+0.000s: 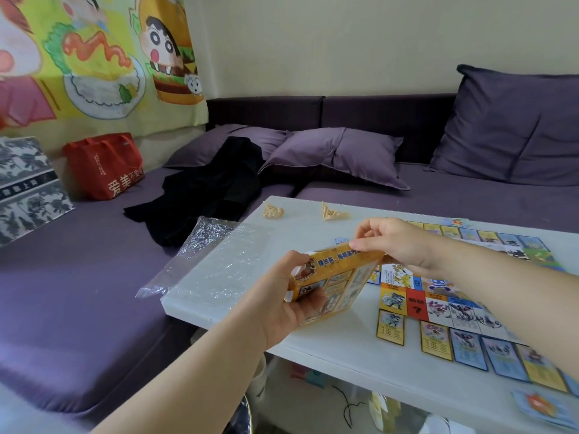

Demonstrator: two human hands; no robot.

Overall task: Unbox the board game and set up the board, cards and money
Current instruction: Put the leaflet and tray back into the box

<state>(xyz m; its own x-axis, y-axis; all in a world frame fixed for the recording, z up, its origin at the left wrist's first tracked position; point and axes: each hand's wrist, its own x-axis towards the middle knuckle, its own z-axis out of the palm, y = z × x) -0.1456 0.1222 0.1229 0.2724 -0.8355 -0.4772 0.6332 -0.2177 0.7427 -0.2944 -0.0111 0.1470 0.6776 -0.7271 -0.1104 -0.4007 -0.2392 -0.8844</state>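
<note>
The yellow game box (340,281) is tilted up above the white table (329,343). My left hand (282,303) grips its near left end from below. My right hand (398,245) pinches the box's top edge at the far side. To the right lies the unfolded game board (438,299) with coloured squares. A row of cards (470,346) is laid along the board's near edge, and another row of cards (488,236) lines the far edge. A small stack of cards (545,405) with a star pattern sits at the table's near right.
A clear bubble-wrap bag (213,264) lies on the table's left corner. Two folded paper shapes (300,211) sit near the far edge. Behind is a purple sofa (94,277) with pillows, a black garment (206,192) and a red bag (105,166).
</note>
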